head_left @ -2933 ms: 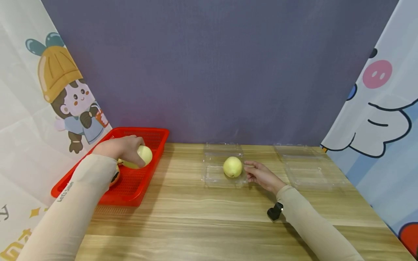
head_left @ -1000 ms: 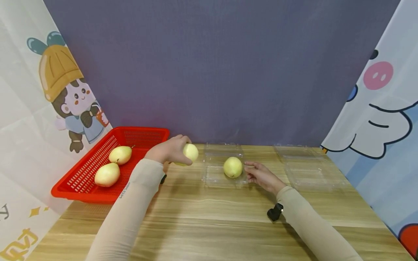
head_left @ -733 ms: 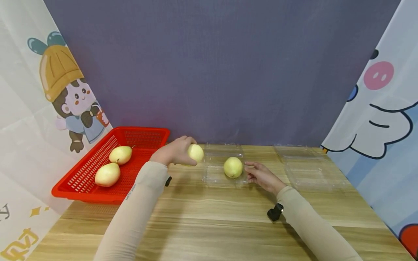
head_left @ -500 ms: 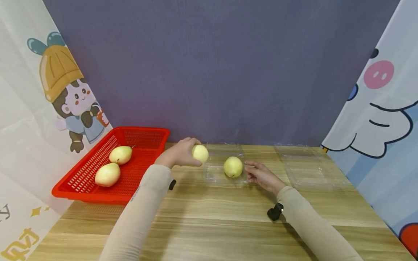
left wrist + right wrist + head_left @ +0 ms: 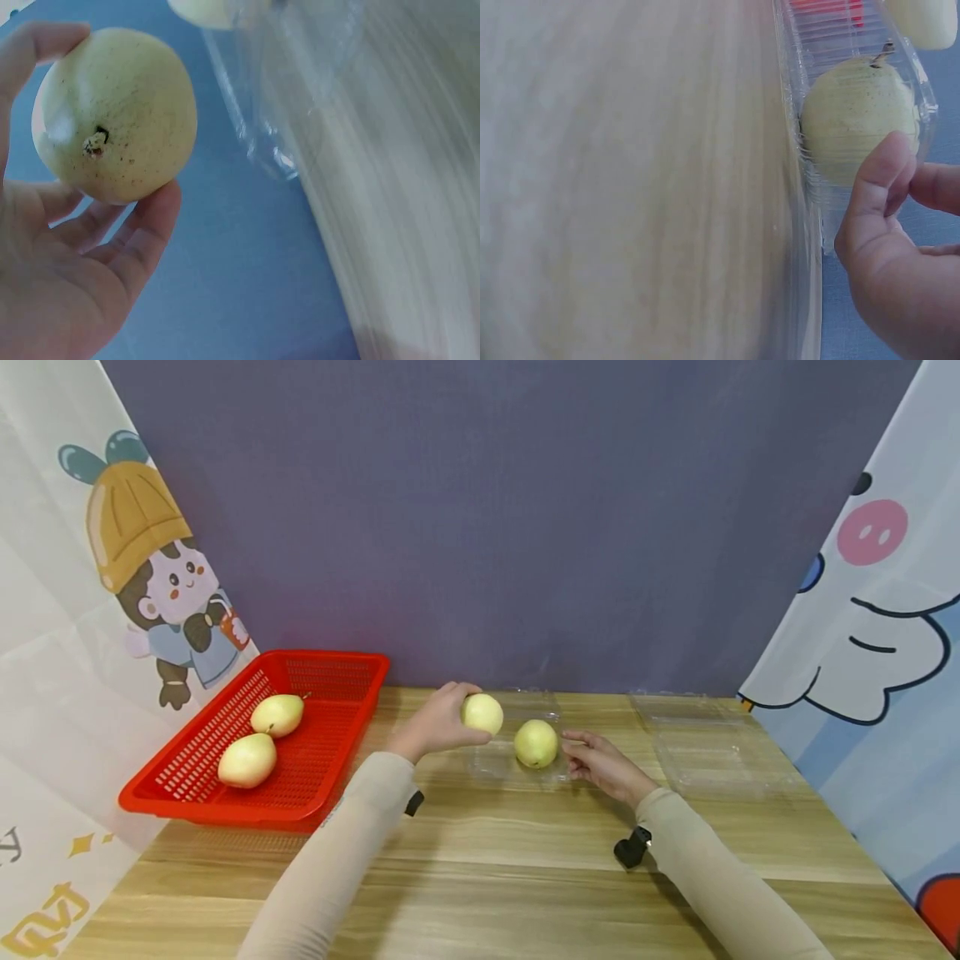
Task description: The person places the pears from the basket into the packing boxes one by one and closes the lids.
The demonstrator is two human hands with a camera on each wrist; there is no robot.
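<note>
My left hand [image 5: 438, 724] grips a pale yellow pear [image 5: 482, 715], thumb on one side and fingers on the other. In the left wrist view the end of this pear [image 5: 116, 112] faces the camera. It is held up over the left part of an open clear plastic clamshell box [image 5: 491, 762]. One pear [image 5: 536, 744] sits in that box towards its right end; the right wrist view shows its stem through the plastic wall. At the box's right end my right hand [image 5: 603, 768] pinches the edge between thumb and finger, close beside the seated pear.
A red slotted basket [image 5: 142, 799] stands on the left with two pears, a nearer one [image 5: 247, 762] and a farther one [image 5: 277, 716]. A second open clear box [image 5: 705, 760] lies to the right. A grey-blue backdrop [image 5: 480, 527] rises behind the wooden table [image 5: 510, 877].
My left hand has carried the pear out of the red basket and rightwards to the nearer clear box. My right hand has stayed at the box's right end.
</note>
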